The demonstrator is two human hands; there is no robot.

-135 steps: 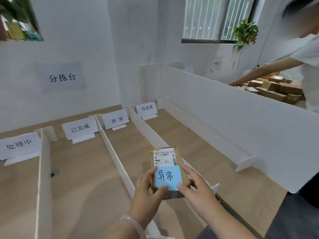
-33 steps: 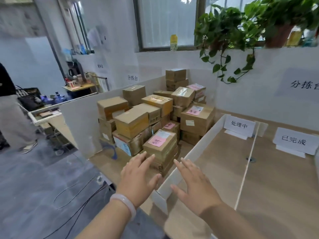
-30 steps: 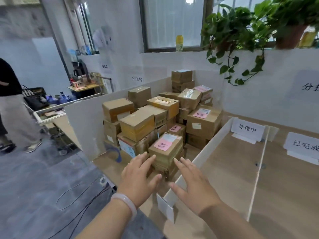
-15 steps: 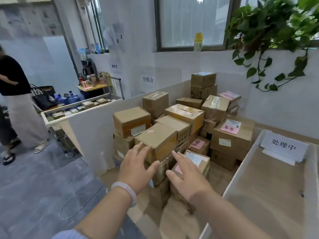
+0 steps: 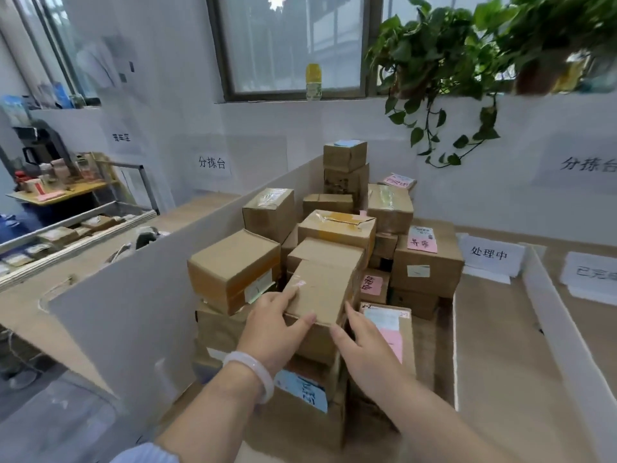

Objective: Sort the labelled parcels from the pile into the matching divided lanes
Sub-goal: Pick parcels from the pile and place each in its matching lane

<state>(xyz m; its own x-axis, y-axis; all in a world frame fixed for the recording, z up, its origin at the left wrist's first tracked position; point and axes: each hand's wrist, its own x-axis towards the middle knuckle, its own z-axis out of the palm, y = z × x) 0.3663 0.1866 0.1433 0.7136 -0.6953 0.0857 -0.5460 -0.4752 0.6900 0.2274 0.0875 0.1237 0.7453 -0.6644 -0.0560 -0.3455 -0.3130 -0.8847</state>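
Daylight enters by the window (image 5: 293,45) at 12 o'clock, blown out at its top edge. My view is bright and even. Soft shadows lie between the parcels (image 5: 334,248). Wide-angle bending curves the edges. The sign (image 5: 587,272) at 3 o'clock is smeared; the plant pot (image 5: 541,75) at 2 o'clock is soft.

A white wall sign (image 5: 212,162) reads 分拣台. A second wall sign (image 5: 587,165) at the right edge shows the same words, with the last character cut off. A white lane card (image 5: 489,254) reads 处理中. The next card (image 5: 589,272) is blurred and begins 已完. A pink label (image 5: 423,243) on a large parcel (image 5: 440,279) reads 异常. The smaller pink label (image 5: 371,284), the blue label (image 5: 305,392) and a far wall notice (image 5: 121,138) are too blurred to read.
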